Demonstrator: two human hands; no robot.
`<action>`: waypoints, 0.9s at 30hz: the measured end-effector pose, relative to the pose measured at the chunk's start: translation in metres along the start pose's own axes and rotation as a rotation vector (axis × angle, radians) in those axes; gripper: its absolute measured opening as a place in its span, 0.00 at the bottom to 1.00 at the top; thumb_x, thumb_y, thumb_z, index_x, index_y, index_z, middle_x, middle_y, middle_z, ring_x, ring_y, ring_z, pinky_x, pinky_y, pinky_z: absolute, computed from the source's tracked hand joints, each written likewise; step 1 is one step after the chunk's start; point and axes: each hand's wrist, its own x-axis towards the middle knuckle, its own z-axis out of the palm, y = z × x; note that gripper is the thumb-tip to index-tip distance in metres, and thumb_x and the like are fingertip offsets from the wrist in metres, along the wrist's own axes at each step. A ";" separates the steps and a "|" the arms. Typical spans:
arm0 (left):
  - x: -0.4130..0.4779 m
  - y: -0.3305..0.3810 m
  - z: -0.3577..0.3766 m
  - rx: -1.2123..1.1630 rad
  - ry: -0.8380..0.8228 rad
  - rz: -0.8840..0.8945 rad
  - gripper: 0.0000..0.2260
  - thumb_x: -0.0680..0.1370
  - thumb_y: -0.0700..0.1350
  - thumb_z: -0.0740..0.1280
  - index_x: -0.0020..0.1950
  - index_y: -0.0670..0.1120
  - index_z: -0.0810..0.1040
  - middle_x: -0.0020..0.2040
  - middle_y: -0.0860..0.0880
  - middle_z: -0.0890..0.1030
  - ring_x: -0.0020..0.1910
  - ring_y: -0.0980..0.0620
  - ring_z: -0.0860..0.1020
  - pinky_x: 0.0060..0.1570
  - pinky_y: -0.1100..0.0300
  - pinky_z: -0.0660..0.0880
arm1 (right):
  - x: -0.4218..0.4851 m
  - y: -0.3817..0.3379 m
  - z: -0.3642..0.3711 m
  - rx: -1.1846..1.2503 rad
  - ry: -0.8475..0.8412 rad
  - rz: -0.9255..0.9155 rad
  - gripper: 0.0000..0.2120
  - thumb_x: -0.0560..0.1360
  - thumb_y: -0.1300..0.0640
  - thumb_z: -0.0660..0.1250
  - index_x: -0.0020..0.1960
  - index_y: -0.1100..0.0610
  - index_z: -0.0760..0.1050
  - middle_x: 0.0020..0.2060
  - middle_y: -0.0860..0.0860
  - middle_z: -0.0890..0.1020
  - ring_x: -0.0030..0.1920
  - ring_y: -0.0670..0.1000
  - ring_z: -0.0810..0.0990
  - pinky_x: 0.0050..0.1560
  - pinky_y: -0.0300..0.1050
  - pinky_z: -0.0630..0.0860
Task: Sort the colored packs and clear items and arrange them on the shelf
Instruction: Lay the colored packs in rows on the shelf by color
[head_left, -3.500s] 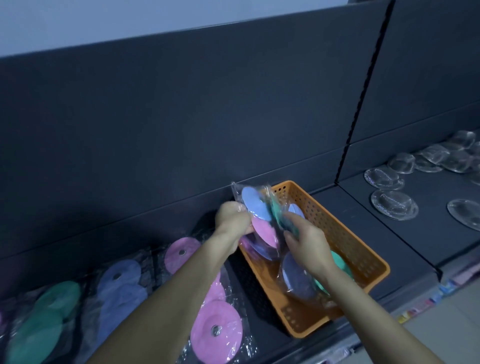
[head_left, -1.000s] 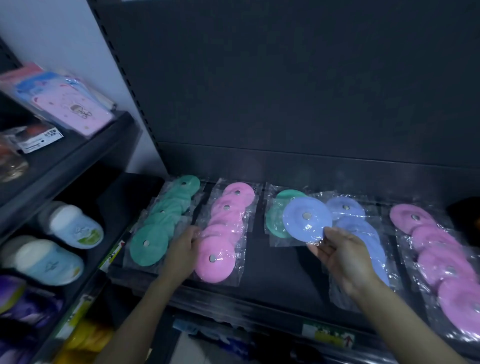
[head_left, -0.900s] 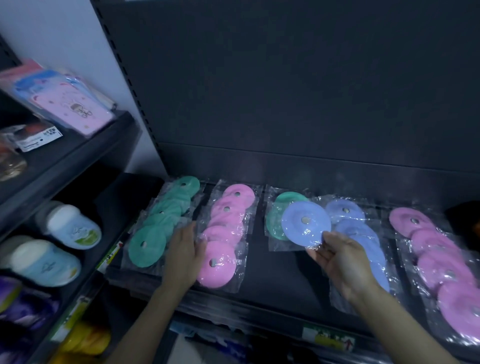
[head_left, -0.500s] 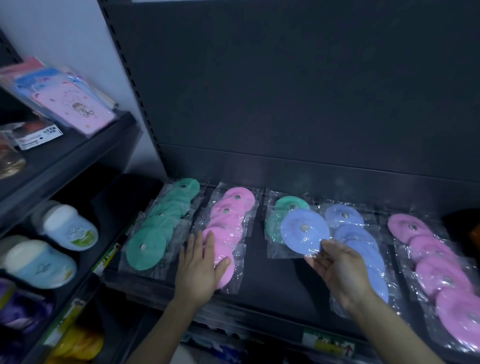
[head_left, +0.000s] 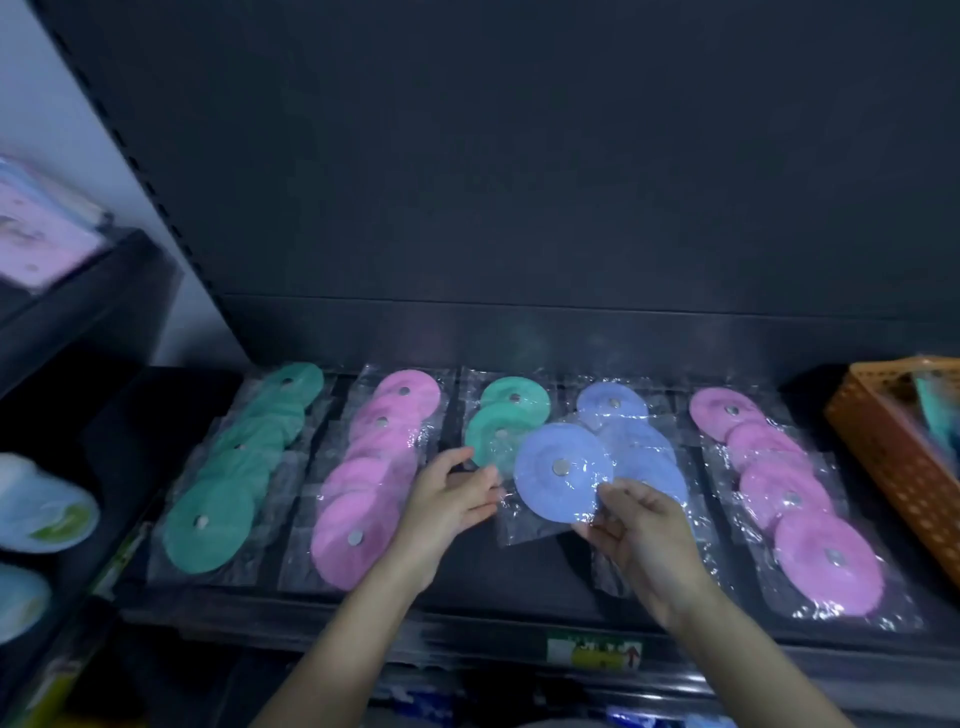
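My right hand (head_left: 641, 535) pinches the lower edge of a clear pack with a blue disc (head_left: 563, 470), held just above the shelf (head_left: 519, 571). My left hand (head_left: 447, 506) reaches toward the pack's left edge with fingers spread; contact is unclear. Rows of packed discs lie on the shelf: a green row (head_left: 228, 467) at the left, a pink row (head_left: 371, 473), a short green row (head_left: 506, 410), a blue row (head_left: 639, 441) partly behind the held pack, and a pink row (head_left: 789, 493) at the right.
An orange basket (head_left: 893, 457) with more packs stands at the right end of the shelf. A side shelf unit at the left carries pink packs (head_left: 36, 234) and blue-white items (head_left: 36, 504). A dark back panel (head_left: 519, 182) rises behind the rows.
My left hand left the front pink pack and moved right to the blue pack. My right hand lowered the blue pack slightly. The view swung right, bringing the orange basket in.
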 end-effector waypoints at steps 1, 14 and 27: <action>0.002 0.000 0.006 -0.041 -0.033 -0.042 0.13 0.75 0.39 0.69 0.59 0.45 0.73 0.49 0.41 0.82 0.43 0.51 0.83 0.42 0.61 0.79 | -0.004 0.000 -0.006 -0.011 0.010 -0.004 0.15 0.77 0.66 0.63 0.32 0.57 0.77 0.32 0.58 0.75 0.33 0.52 0.76 0.41 0.46 0.81; 0.006 -0.021 0.073 0.297 -0.368 -0.098 0.10 0.73 0.33 0.71 0.52 0.39 0.75 0.42 0.41 0.81 0.36 0.51 0.81 0.39 0.59 0.80 | -0.031 -0.002 -0.091 -0.761 0.265 -0.163 0.23 0.65 0.54 0.77 0.57 0.49 0.73 0.42 0.48 0.84 0.44 0.47 0.82 0.46 0.45 0.78; 0.024 -0.038 0.090 0.625 -0.140 0.101 0.09 0.70 0.45 0.74 0.45 0.52 0.76 0.43 0.53 0.79 0.38 0.55 0.79 0.44 0.55 0.79 | -0.016 -0.012 -0.093 -1.399 0.227 -0.169 0.27 0.67 0.46 0.74 0.60 0.55 0.68 0.51 0.53 0.76 0.47 0.55 0.77 0.39 0.43 0.67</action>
